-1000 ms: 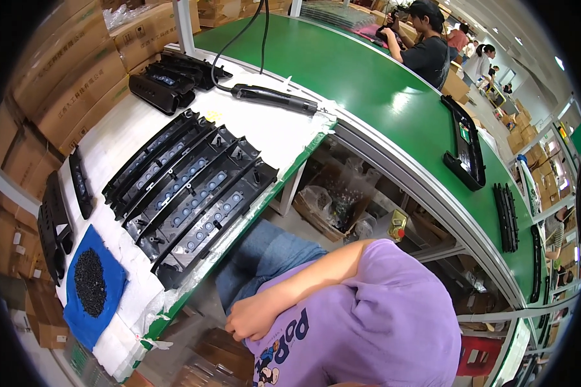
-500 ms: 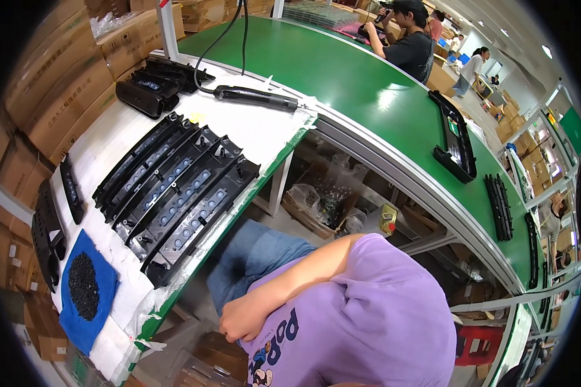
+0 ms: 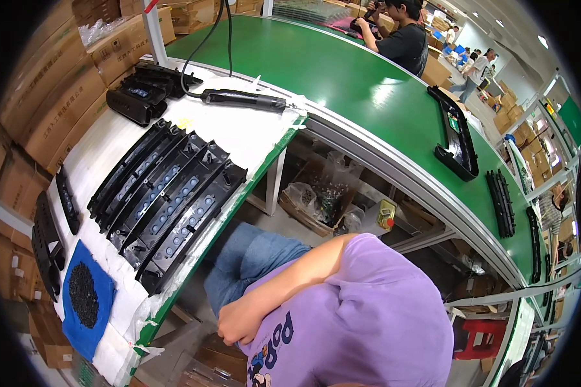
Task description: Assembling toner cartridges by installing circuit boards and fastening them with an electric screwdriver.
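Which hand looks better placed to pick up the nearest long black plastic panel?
Probably the left. The left hand rests by the knee, on the same side as the long black plastic panel at the edge of the white-topped bench. The right hand is out of view.

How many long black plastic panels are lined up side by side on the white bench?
4, overlapping in a diagonal row: the outermost, the next, the third, and the nearest the bench edge. More may hide beneath.

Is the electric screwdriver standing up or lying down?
Lying down: the electric screwdriver rests flat on the white bench top, nobody holding it.
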`<state>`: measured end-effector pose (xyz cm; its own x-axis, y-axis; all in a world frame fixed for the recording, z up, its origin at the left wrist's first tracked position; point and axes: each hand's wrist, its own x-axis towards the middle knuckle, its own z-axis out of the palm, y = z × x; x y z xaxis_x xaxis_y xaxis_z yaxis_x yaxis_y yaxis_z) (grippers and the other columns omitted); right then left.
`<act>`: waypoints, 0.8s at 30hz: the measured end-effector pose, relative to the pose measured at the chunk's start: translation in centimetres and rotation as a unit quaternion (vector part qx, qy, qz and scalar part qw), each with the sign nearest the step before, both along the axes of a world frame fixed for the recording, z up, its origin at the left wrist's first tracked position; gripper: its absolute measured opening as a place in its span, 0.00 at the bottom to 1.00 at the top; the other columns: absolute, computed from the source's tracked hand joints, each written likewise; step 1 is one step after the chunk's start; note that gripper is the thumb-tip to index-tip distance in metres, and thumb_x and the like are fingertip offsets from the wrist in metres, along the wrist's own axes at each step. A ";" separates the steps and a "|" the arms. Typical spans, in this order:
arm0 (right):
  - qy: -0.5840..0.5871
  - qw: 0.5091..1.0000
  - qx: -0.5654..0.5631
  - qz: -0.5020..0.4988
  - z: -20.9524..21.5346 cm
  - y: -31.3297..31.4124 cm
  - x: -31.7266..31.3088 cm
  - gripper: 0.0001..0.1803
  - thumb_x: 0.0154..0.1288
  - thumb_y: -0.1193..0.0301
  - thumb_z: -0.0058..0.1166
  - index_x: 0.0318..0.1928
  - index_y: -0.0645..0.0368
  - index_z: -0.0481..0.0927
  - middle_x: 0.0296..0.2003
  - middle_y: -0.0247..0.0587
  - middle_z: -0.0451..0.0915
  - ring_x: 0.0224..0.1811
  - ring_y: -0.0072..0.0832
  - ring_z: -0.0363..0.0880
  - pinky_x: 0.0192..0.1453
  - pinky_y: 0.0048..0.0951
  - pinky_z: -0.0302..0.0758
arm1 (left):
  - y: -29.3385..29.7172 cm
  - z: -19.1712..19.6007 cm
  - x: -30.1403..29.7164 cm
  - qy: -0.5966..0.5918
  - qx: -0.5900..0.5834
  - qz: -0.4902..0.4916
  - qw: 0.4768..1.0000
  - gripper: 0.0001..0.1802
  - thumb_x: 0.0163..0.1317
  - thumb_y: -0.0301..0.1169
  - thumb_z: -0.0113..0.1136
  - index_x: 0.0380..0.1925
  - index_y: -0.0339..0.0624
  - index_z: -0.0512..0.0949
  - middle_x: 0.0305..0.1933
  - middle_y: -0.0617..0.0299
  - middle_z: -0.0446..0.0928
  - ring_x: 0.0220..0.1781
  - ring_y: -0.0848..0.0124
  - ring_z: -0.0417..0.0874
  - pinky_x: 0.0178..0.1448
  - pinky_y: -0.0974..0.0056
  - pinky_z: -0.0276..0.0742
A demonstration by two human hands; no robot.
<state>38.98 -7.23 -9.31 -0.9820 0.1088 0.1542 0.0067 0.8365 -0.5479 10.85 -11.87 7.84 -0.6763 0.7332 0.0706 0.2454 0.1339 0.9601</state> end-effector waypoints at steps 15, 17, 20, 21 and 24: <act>0.378 0.901 -0.128 -0.168 10.6 3.5 2.5 0.17 0.55 0.70 0.54 0.46 0.60 0.72 0.35 0.43 0.73 0.37 0.42 0.76 0.38 0.36 0.73 | 1.6 -1.2 0.3 -0.048 0.093 -0.126 0.986 0.20 0.56 0.39 0.63 0.38 0.33 0.71 0.28 0.52 0.74 0.24 0.70 0.76 0.29 0.65 0.78; 0.405 0.886 -0.136 -0.183 12.9 4.3 2.6 0.21 0.55 0.72 0.54 0.49 0.60 0.68 0.39 0.46 0.72 0.40 0.43 0.75 0.42 0.36 0.73 | 5.1 -2.1 6.4 -0.127 0.158 -0.190 0.961 0.15 0.55 0.40 0.63 0.32 0.40 0.72 0.21 0.66 0.70 0.20 0.81 0.68 0.25 0.76 0.62; 0.451 0.851 -0.133 -0.232 14.3 5.4 4.1 0.27 0.54 0.75 0.54 0.55 0.60 0.63 0.46 0.49 0.69 0.45 0.46 0.74 0.47 0.38 0.72 | 9.5 -0.2 15.0 -0.164 0.099 -0.283 0.940 0.08 0.59 0.33 0.58 0.30 0.42 0.70 0.21 0.73 0.67 0.16 0.88 0.61 0.17 0.80 0.51; 0.466 0.840 -0.142 -0.240 14.2 6.2 4.1 0.29 0.54 0.77 0.54 0.57 0.60 0.60 0.49 0.51 0.67 0.47 0.48 0.74 0.50 0.39 0.72 | 10.3 -0.1 16.3 -0.187 0.100 -0.316 0.925 0.08 0.60 0.32 0.58 0.31 0.42 0.70 0.22 0.72 0.69 0.16 0.88 0.63 0.17 0.80 0.52; 0.462 0.831 -0.112 -0.289 14.2 7.8 6.0 0.29 0.55 0.80 0.51 0.58 0.61 0.60 0.49 0.51 0.70 0.50 0.49 0.73 0.51 0.39 0.71 | 12.2 1.0 19.8 -0.210 0.100 -0.338 0.912 0.10 0.59 0.32 0.57 0.29 0.39 0.69 0.21 0.69 0.68 0.15 0.87 0.61 0.16 0.80 0.49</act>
<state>44.97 0.55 4.91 -0.2283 0.6490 0.7257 -0.1378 0.7163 -0.6840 30.62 0.34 8.84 -0.0722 0.9936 0.0869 -0.1880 -0.0991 0.9772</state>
